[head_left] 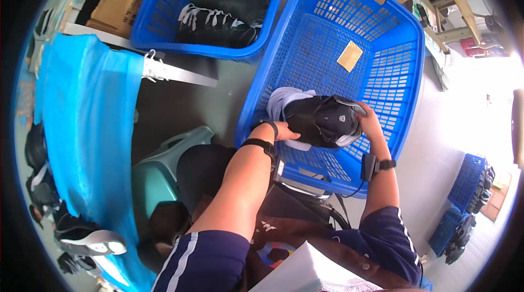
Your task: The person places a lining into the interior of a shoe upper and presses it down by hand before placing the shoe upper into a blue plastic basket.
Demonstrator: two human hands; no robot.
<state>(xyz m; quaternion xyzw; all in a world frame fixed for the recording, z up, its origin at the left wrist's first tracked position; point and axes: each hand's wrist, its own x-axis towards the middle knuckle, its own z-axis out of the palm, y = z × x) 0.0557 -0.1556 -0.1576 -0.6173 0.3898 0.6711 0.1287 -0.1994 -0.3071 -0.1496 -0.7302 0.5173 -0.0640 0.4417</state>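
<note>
Black shoes (319, 120) with pale grey edges lie side by side in the near end of a large blue plastic basket (417, 68). Their exact number is hard to make out. My left hand (285, 131) is closed at their left end, thumb showing on top and the other fingers mostly hidden. At the right end, my right hand (371, 121) curls its fingers round the grey-lined edge of a shoe. A light grey piece (284, 98), perhaps soles or lining, curves along the left side of the shoes.
Farther in the basket lies a tan card (350, 56). A second blue basket (143, 30) holds rows of black shoes with white edges. Left stands a table under a blue cover (87, 90), with a green plastic stool (155, 183) beside it. More blue crates (468, 183) with shoes stand at right.
</note>
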